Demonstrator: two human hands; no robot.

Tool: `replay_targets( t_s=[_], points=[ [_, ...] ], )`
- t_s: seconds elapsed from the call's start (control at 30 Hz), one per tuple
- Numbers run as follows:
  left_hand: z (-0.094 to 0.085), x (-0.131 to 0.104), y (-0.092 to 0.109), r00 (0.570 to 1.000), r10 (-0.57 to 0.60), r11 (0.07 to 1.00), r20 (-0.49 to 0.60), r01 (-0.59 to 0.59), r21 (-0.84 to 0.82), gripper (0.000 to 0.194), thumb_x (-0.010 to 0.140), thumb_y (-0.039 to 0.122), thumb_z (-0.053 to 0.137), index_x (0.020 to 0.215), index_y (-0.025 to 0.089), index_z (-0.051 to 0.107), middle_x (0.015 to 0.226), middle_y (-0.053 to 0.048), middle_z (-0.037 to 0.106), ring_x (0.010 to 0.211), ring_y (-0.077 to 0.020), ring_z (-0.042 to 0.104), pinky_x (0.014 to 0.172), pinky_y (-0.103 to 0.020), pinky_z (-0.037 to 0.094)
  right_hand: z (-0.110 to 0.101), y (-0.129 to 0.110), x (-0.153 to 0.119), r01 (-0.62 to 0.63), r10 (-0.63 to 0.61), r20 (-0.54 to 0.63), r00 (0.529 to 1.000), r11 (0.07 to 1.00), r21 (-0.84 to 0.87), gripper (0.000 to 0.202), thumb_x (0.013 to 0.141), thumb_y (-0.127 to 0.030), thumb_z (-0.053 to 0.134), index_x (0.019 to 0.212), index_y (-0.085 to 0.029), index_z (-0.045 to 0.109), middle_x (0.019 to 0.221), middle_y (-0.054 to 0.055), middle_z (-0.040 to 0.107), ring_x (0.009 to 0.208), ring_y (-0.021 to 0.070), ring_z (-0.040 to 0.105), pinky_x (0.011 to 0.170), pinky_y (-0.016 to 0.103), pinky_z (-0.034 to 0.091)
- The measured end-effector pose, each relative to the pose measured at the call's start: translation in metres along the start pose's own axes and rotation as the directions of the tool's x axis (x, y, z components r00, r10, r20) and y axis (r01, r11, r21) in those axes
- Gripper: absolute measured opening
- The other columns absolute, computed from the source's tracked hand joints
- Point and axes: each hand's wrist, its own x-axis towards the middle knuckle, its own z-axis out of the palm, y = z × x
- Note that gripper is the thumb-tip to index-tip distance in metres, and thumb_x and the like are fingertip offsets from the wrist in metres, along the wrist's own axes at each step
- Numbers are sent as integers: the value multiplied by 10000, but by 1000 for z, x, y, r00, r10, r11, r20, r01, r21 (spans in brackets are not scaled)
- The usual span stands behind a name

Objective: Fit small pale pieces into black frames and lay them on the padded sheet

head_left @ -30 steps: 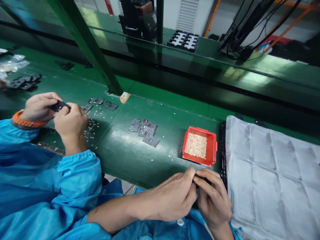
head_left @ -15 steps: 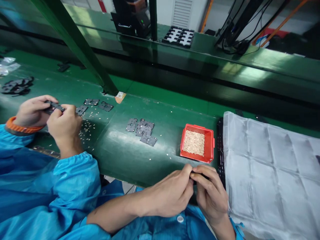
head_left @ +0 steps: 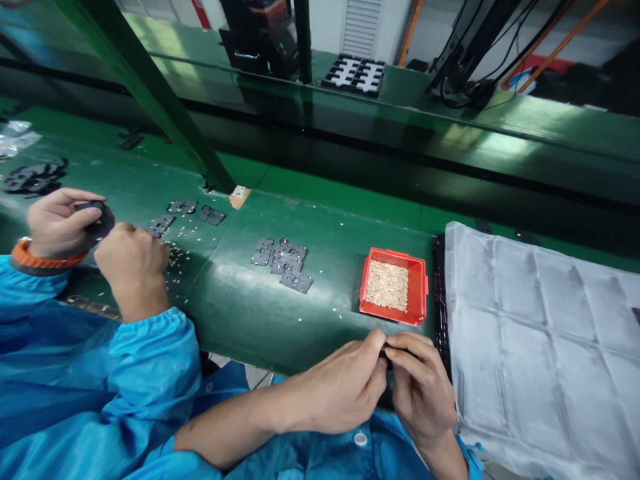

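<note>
Low in the head view, my left hand (head_left: 345,383) and my right hand (head_left: 424,380) meet with thumbs and fingertips pinched together. Between them is a black plastic part (head_left: 385,351), mostly covered by the fingers. Just beyond my hands a red bin (head_left: 419,287) holds many tiny pale pieces (head_left: 387,285). Several flat dark plastic parts (head_left: 296,281) lie in a loose, overlapping group on the green table (head_left: 235,313), left of the bin.
At left, a co-worker's hands (head_left: 133,260) work on a dark part (head_left: 103,221). Pale bits (head_left: 177,257) are scattered nearby. A green post (head_left: 165,113) slants down to the table. Trays under translucent sheeting (head_left: 530,333) stand at right. A black-and-white tray (head_left: 354,73) sits at the back.
My hands keep nearly the same grip on the black part. The co-worker has turned their dark part, and their right hand has moved slightly off it.
</note>
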Motion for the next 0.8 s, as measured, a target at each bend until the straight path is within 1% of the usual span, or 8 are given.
replay_targets(
  t_s=[0.13,0.3,0.5,0.6,0.67,0.7,0.73,0.8],
  points=[
    [1,-2,-2,1000,-4,1000,-9,4,23,70,1066,200,322,1005,232,335,907,-21,566,814,-181,573,736,-331,436,3,2,-2,7,-7,14,1000,1000,17,371,921,115,569,1133,-145,726,1128,107,692,1048,221,705,813,391,636],
    [-1,-3,-4,1000,-10,1000,-26,10,8,69,1050,186,333,1002,235,325,874,-4,534,782,-176,554,715,-328,414,3,3,-1,12,-14,37,999,999,43,383,907,132,572,1130,-138,726,1149,112,673,1062,223,688,828,400,624],
    [-2,-3,-5,1000,-25,1000,-19,25,0,56,1042,184,334,1013,231,338,903,-20,548,801,-186,559,731,-336,423,4,1,2,-10,9,68,998,1000,15,341,918,84,584,1082,-175,732,1108,98,676,999,225,704,777,401,628],
    [-4,-5,-7,1000,-16,1000,-26,15,-27,59,1054,206,337,1002,232,346,902,-16,550,796,-183,555,732,-335,422,4,1,-2,-38,36,57,998,998,42,357,916,77,580,1097,-200,713,1105,81,689,1001,218,713,797,396,629],
    [-7,-7,-10,998,-18,998,-54,15,-54,65,1065,222,339,1006,233,364,878,0,538,774,-174,540,720,-328,413,1,1,-5,-107,105,39,994,991,76,349,913,66,591,1105,-205,699,1140,81,696,1044,222,719,855,405,623],
    [-9,-8,-11,997,-26,997,-73,21,-70,72,1071,226,339,1009,233,374,860,10,530,764,-170,532,715,-323,409,-1,1,-7,-162,162,8,987,982,101,337,914,50,606,1117,-205,689,1171,86,695,1068,225,719,889,414,616],
    [-11,-10,-12,995,-40,996,-93,32,-84,80,1076,230,341,1010,234,386,846,18,523,759,-167,525,714,-318,406,-3,0,-7,-222,229,-41,973,966,135,325,917,26,626,1138,-207,677,1204,93,691,1089,229,717,915,420,608],
    [-14,-13,-14,990,-59,994,-127,46,-103,100,1086,238,347,1006,235,405,833,27,518,759,-162,519,720,-312,406,-6,-2,-7,-338,368,-127,921,917,210,319,929,-38,669,1195,-213,650,1264,109,677,1106,231,712,921,412,600]
  ],
)
